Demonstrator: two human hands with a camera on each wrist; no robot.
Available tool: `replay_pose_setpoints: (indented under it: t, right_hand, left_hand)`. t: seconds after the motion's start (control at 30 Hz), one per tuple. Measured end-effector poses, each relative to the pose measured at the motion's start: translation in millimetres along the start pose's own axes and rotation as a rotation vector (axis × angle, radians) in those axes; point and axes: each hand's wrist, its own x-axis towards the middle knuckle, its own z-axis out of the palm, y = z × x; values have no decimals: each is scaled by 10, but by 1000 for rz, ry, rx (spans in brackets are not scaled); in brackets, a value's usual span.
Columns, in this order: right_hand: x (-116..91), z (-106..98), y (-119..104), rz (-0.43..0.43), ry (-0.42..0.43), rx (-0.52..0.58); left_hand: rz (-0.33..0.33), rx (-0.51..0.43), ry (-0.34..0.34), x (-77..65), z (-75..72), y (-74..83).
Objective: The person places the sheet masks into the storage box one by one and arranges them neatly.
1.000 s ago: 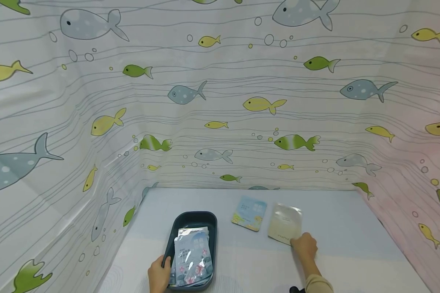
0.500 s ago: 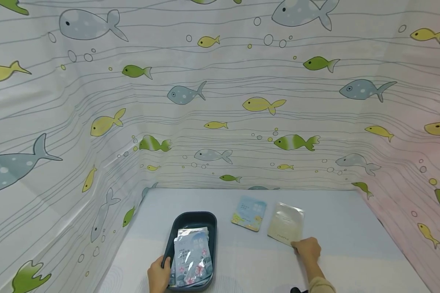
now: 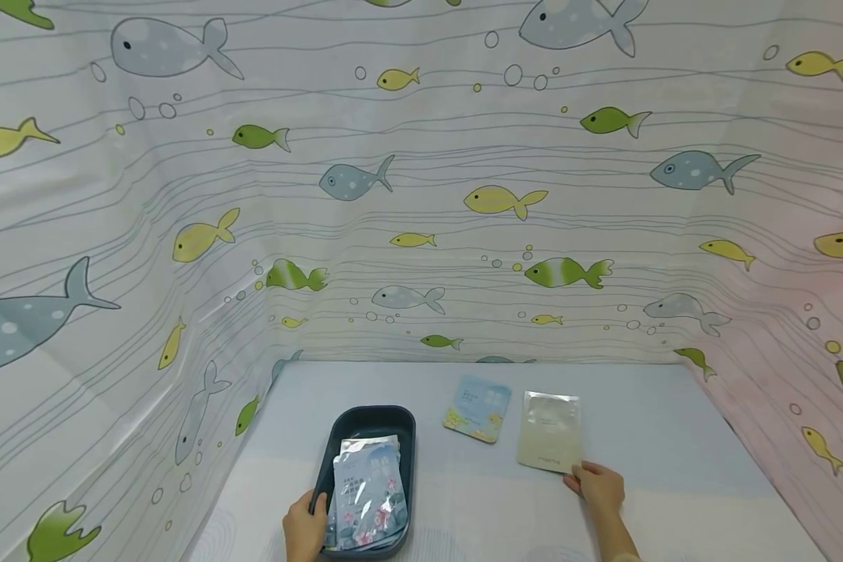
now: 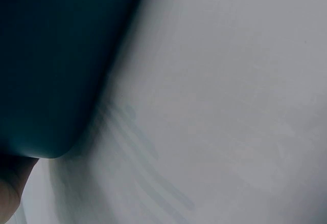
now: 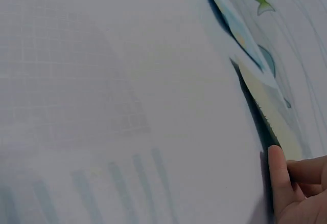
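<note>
At the lower left, my left hand (image 3: 304,528) grips the side rim of a dark blue-grey tray (image 3: 375,421). Several silvery-blue flower-printed sachets (image 3: 371,492) lie stacked inside it. My right hand (image 3: 602,489) pinches the near right corner of a beige foil sachet (image 3: 551,429) between thumb and fingers. In the right wrist view, that beige sachet (image 5: 265,106) has its near edge slightly raised over a dark shadow. The left wrist view is mostly filled by the tray's outer wall (image 4: 51,70), with part of the left hand (image 4: 13,188) under its corner.
A light blue sachet with yellow flowers (image 3: 479,408) lies on the white table (image 3: 639,406), left of the beige one. A fish-print curtain (image 3: 421,257) encloses the table at the back and both sides.
My right hand has shifted slightly right along the beige sachet's near edge to its corner. The sachet has turned to lie nearly straight. Left hand and tray stay put.
</note>
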Motion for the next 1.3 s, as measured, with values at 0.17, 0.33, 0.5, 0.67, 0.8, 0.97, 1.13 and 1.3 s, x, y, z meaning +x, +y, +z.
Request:
replay_pose_setpoints:
  t: [0.17, 0.33, 0.5, 0.67, 0.8, 0.97, 1.13, 1.3]
  right_hand:
    - [-75, -35, 18, -1, -39, 70]
    - [-109, -66, 64, -7, -35, 107]
    - [-132, -85, 95, -12, -17, 133]
    - [-146, -92, 94, -17, -9, 168]
    - [-164, -91, 73, -40, -10, 139]
    - [-243, -95, 28, -49, -26, 105]
    - [-327, -98, 71, -25, -54, 90]
    - [-378, -88, 132, 11, -86, 86]
  left_hand:
    - [-37, -10, -43, -23, -20, -13]
    - [-38, -13, -46, -30, -18, -20]
    - [-44, -12, -53, -32, -19, -30]
    - [-21, -8, -37, -22, -18, -32]
    - [-8, -4, -27, -12, -18, -34]
    - [-18, -10, -33, -13, -6, -40]
    - [-16, -10, -31, -14, -7, -31]
    - [8, 9, 4, 10, 16, -16]
